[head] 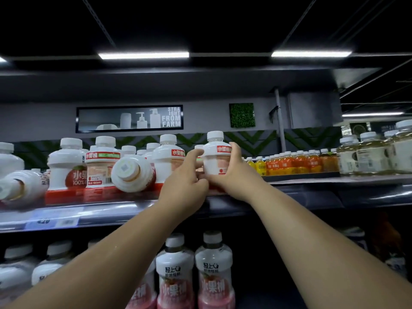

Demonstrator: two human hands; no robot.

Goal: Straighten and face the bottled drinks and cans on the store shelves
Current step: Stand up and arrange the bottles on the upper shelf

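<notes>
One bottle (215, 157), upright on shelf (312, 192), between the hands: right hand (231, 172) wraps it, left hand (185, 181) pinches it.

The juice bottle (215, 157) in the grip is white with a white cap and a red label band. Left of the grip the neighbouring bottles (64, 166) are white over red bases, and right of it the small bottles (289, 162) are orange and yellow with white caps. Below the grip the tall bottles (214, 275) go from white to pink, and behind it a green zigzag band (252, 139) crosses the dark wall.
</notes>
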